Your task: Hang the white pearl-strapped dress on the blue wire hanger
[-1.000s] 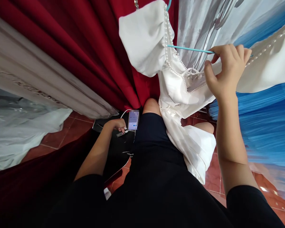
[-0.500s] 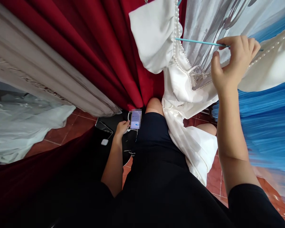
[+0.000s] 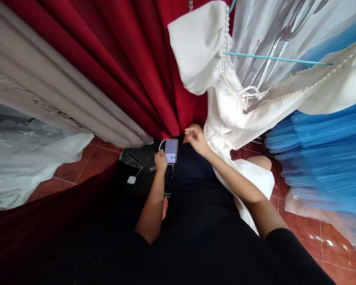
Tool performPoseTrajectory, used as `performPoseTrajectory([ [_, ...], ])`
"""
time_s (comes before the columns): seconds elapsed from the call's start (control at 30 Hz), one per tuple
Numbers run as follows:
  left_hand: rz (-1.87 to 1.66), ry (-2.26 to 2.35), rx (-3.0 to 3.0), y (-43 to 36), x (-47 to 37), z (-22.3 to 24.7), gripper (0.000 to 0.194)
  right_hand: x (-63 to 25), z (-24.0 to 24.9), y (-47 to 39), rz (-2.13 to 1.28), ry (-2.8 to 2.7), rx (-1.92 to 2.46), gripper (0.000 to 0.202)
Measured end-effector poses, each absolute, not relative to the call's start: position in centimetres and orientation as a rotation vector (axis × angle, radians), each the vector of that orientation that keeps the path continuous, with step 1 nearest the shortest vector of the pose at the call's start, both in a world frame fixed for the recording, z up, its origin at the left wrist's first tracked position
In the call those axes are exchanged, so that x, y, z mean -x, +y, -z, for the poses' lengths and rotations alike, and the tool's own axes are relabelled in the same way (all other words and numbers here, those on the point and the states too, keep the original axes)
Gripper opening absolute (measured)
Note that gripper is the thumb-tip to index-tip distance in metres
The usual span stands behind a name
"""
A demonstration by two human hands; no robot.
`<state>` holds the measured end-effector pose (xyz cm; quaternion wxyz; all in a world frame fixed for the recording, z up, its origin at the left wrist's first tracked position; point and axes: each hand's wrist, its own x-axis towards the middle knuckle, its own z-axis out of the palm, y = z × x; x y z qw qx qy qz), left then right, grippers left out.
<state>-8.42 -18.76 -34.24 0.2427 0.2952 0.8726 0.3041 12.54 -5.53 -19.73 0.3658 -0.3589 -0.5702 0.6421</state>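
Note:
A smartphone (image 3: pixel 171 152) with a lit, partly blurred screen lies on a black surface beside my thigh. My left hand (image 3: pixel 161 160) is closed against the phone's left edge, where a white cable (image 3: pixel 160 145) loops down to it; what the fingers hold is hidden. My right hand (image 3: pixel 196 139) hovers over my thigh, right of the phone, its fingers loosely bent and apart with nothing in them. A white dress (image 3: pixel 225 107) with pearl trim hangs to the right, on a light-blue hanger (image 3: pixel 279 59). Its skirt drapes over my leg.
Red curtain-like fabric (image 3: pixel 130 59) and beige fabric (image 3: pixel 62 79) hang ahead and left. Blue tulle (image 3: pixel 329 150) hangs at right. A small white case (image 3: pixel 131 180) and a small grey object (image 3: pixel 152 168) sit on the black surface (image 3: pixel 123 170). Red tiles (image 3: pixel 302 225) cover the floor.
My right hand has let go of the hanger's bar and come down left to above my thigh. My left hand has shifted right, against the phone, uncovering the grey object.

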Motion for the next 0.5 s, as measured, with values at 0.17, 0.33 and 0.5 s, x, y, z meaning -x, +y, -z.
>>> performPoseTrajectory([
  [0.17,-0.702,2.498,-0.866,-17.0,7.2,33.8,0.041,-11.5,28.0,-7.7,-1.916,-1.199,1.092,0.040],
  [0.33,-0.542,2.571,-0.879,-14.1,5.8,33.4,0.044,-17.8,30.2,-9.0,-2.006,-0.898,1.140,0.042],
  [0.5,-0.435,2.595,-0.848,-12.6,5.1,32.6,0.045,-22.2,30.5,-10.4,-2.048,-0.759,1.184,0.042],
])
